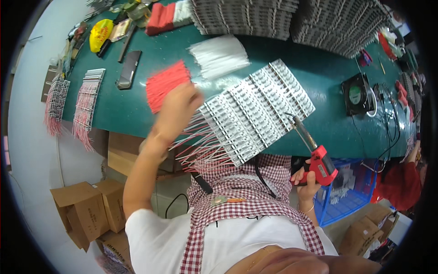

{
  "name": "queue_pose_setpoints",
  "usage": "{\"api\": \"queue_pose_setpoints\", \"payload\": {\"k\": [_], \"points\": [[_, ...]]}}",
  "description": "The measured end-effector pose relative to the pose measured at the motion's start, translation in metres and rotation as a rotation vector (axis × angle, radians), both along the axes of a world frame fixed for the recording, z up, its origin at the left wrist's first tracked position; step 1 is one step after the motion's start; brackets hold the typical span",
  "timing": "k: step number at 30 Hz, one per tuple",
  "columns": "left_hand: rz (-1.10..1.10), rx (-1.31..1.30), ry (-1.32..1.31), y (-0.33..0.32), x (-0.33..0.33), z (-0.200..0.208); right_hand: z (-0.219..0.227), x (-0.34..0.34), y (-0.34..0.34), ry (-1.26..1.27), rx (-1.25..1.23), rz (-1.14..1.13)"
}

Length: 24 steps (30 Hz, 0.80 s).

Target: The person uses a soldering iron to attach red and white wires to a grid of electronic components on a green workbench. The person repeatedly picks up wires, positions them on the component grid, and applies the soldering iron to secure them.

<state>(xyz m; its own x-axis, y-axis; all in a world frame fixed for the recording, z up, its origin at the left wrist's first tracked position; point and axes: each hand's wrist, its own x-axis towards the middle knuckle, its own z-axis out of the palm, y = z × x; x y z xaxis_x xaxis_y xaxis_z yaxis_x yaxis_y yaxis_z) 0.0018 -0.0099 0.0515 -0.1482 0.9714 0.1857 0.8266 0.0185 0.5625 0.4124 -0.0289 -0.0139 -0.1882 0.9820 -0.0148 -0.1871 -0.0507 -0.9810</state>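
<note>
A panel of narrow white circuit boards (258, 112) lies slanted at the table's near edge. Red and white wires (205, 146) hang from its left side toward my apron. My right hand (309, 180) is closed round the handle of a red and black soldering gun (325, 166), whose thin tip points at the right part of the panel. My left hand (180, 107) is between the panel and a pile of short red wires (165, 84). Motion smears its fingers, so I cannot tell if they hold a wire. Beyond the panel lies a pile of white wires (219, 55).
Tall stacks of boards (246, 18) stand at the back of the green table (273, 49). A black fan (357, 95) with cables sits at right, a dark flat case (129, 69) and wired boards (89, 100) at left. Below are cardboard boxes (86, 212) and a blue crate (346, 182).
</note>
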Motion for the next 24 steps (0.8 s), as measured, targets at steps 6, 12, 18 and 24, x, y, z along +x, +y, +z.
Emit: {"api": "queue_pose_setpoints", "payload": {"k": [6,12,18,24], "points": [[-0.051,0.269,0.053,0.186,0.012,-0.087,0.018,-0.021,0.008,0.181,0.047,-0.034],[-0.009,0.417,0.150,0.153,-0.008,-0.066,0.014,-0.028,-0.002,0.258,-0.047,-0.140],[0.320,-0.048,0.403,0.070,-0.136,-0.089,0.018,-0.043,0.032,0.309,-0.112,-0.060],[0.202,-0.176,0.271,0.076,-0.141,-0.085,0.027,-0.059,0.029,0.334,-0.109,-0.026]]}}
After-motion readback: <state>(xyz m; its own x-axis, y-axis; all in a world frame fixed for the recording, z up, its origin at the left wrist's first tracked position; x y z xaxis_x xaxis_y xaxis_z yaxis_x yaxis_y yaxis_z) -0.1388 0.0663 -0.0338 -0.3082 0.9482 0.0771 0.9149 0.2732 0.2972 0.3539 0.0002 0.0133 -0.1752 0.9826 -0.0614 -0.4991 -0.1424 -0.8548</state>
